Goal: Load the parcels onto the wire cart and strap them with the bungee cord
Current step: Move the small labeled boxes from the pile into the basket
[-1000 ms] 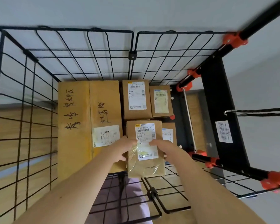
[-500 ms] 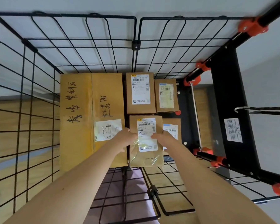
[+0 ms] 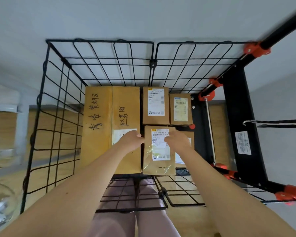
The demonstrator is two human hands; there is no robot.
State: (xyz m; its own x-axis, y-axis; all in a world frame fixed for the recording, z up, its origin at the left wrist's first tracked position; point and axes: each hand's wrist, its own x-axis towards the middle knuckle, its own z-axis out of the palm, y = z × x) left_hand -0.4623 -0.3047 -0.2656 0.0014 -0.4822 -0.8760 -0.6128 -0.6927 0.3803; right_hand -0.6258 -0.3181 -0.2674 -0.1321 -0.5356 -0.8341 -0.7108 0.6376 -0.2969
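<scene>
Now both hands' fingers (image 3: pixel 139 135) press flat, spread, on the near parcel's (image 3: pixel 159 161) far end.

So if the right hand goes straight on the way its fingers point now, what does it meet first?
Probably the white label on the near small parcel: the right hand points left across its top, fingertips already at the label. Contact is unclear.

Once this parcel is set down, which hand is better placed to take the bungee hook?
Probably the right hand. The bungee hook hangs at the right side of the wire cart, nearer to it. The left hand is on the far side of the taped parcel.
</scene>
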